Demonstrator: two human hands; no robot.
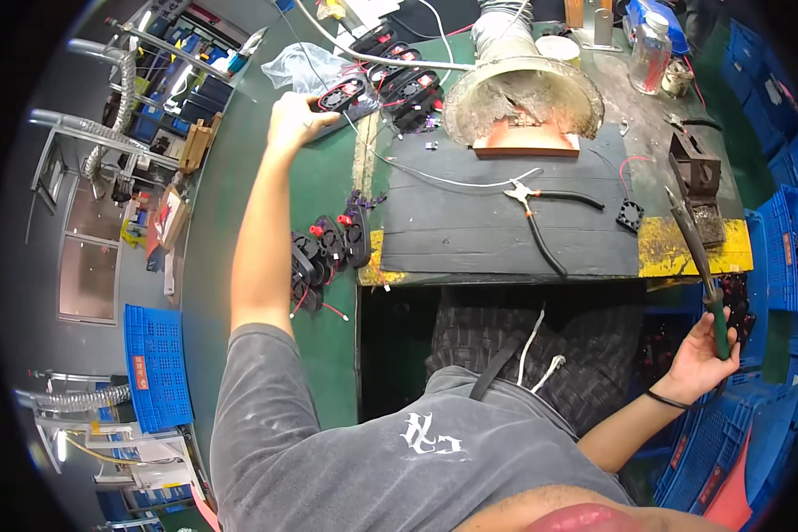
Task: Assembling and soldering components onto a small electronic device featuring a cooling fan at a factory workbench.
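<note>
My left hand (pixel 294 124) is stretched out to the far left of the bench, its fingers closed on the near edge of a black plastic housing (pixel 342 94) with red wires. More such housings (pixel 410 87) lie beside and behind it. Low at the right, my right hand (pixel 699 362) grips a soldering iron (pixel 695 244) by its green handle, its tip pointing up and away from me. The tip is close to a rusty metal iron stand (pixel 696 168). Pliers (pixel 523 193) with black handles lie spread on the dark work board (pixel 452 239).
A dusty exhaust hood (pixel 465 106) stands over a copper-coloured bar (pixel 528 152) at the board's back. A small square fan (pixel 629 215) lies on the right. More black housings (pixel 328 241) rest left of the board. A glass jar (pixel 652 58) stands behind; blue crates (pixel 785 248) are stacked right.
</note>
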